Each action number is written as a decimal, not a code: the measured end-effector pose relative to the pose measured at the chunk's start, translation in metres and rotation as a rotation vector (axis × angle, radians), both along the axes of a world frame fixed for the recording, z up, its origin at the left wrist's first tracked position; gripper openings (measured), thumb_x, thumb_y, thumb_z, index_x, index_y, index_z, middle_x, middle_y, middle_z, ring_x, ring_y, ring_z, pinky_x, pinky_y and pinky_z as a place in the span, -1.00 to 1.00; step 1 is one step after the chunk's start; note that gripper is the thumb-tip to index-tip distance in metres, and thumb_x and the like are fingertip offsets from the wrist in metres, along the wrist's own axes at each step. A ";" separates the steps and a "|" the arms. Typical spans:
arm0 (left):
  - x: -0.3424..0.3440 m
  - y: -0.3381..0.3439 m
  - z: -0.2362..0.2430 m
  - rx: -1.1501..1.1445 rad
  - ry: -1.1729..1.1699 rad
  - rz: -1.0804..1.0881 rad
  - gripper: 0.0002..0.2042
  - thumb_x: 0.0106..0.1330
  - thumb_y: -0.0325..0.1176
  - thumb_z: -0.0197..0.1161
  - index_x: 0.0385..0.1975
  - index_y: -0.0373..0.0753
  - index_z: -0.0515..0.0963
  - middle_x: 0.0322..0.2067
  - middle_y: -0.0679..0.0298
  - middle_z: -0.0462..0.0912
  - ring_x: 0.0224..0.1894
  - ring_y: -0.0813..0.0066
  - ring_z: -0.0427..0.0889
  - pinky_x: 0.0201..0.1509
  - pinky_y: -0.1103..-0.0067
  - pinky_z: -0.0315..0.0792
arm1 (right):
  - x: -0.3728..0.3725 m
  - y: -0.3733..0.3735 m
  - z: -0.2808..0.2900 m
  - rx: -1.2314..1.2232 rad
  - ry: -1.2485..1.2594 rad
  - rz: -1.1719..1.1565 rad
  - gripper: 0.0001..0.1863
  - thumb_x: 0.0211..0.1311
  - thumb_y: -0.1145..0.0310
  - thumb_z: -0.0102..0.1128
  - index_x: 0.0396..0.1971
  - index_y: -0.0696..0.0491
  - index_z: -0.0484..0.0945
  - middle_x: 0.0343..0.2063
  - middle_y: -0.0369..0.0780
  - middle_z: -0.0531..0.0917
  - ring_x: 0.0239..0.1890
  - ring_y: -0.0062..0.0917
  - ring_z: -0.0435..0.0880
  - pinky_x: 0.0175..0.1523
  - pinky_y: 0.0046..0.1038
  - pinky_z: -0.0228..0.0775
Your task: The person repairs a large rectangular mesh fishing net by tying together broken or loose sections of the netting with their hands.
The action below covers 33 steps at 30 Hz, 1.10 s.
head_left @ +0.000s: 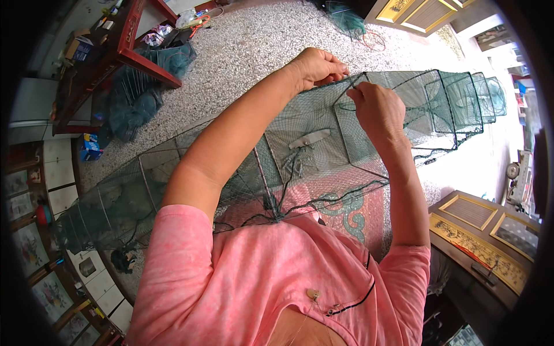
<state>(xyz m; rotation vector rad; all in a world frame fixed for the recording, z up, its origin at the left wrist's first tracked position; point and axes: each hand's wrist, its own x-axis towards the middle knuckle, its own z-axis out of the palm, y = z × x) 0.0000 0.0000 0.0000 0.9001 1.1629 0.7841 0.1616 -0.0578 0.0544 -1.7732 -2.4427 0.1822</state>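
A long green mesh net cage [303,118] with several dark rectangular frames lies across the view in front of me, running from lower left to upper right. My left hand [320,68] is at its far top edge, thumb and fingers pinched on the edge. My right hand [378,109], a little to the right and nearer, has curled fingers on the net by the top of a frame bar [363,76]. A pale strip [309,138] and dark cords [278,210] show in the middle of the net.
A red wooden table [150,72] stands at upper left, with bunched netting [133,98] and a blue box [91,147] below. More netting [343,20] lies at the top on the speckled floor [242,40]. Carved wooden panelling [473,233] is at lower right.
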 end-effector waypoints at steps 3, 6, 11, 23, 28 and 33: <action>0.002 -0.003 0.001 -0.046 0.004 0.008 -0.89 0.24 -0.42 0.24 -0.30 -0.30 0.58 -0.46 0.35 0.62 -0.49 0.70 0.51 -0.40 0.80 0.45 | -0.002 0.001 -0.007 0.058 0.042 0.000 -0.72 0.18 0.17 0.10 -0.55 0.06 0.59 -0.57 -0.12 0.63 -0.44 -0.19 0.63 -0.35 -0.20 0.39; 0.004 -0.009 -0.002 -0.046 -0.061 0.006 -0.90 0.25 -0.40 0.24 -0.33 -0.28 0.55 -0.47 0.36 0.59 -0.50 0.71 0.48 -0.40 0.77 0.43 | -0.006 0.001 -0.009 0.069 0.046 -0.015 -0.72 0.19 0.17 0.09 -0.56 0.05 0.59 -0.57 -0.12 0.63 -0.43 -0.19 0.63 -0.34 -0.21 0.39; 0.006 -0.009 -0.004 -0.003 -0.078 -0.014 -0.91 0.31 -0.34 0.16 -0.32 -0.21 0.49 -0.44 0.39 0.54 -0.47 0.72 0.42 -0.37 0.76 0.40 | -0.008 0.002 -0.002 0.012 0.020 -0.015 -0.72 0.19 0.18 0.08 -0.55 0.06 0.59 -0.56 -0.09 0.63 -0.43 -0.19 0.63 -0.33 -0.21 0.40; 0.013 -0.014 0.002 0.551 0.140 0.111 -0.88 0.38 -0.33 0.03 -0.37 -0.22 0.37 -0.54 0.37 0.45 -0.51 0.68 0.41 -0.43 0.69 0.38 | -0.001 0.050 -0.009 -0.058 0.378 0.033 -0.80 0.12 0.20 0.16 -0.51 -0.01 0.64 -0.57 -0.20 0.64 -0.44 -0.29 0.64 -0.34 -0.31 0.43; 0.008 -0.016 0.009 0.075 -0.147 0.136 -0.91 0.31 -0.37 0.03 -0.35 -0.24 0.39 -0.49 0.32 0.51 -0.48 0.63 0.47 -0.34 0.66 0.47 | -0.009 0.058 -0.010 0.038 0.604 0.057 -0.80 0.11 0.17 0.16 -0.46 -0.04 0.64 -0.54 -0.19 0.65 -0.45 -0.31 0.65 -0.33 -0.38 0.43; 0.006 -0.007 0.000 0.201 -0.239 0.054 -0.90 0.22 -0.53 -0.04 -0.31 -0.29 0.40 -0.47 0.31 0.50 -0.46 0.61 0.48 -0.36 0.63 0.43 | -0.034 0.043 0.022 0.173 0.555 0.270 -0.84 0.16 0.28 0.17 -0.33 0.00 0.66 -0.64 -0.26 0.63 -0.62 -0.63 0.57 -0.48 -0.56 0.40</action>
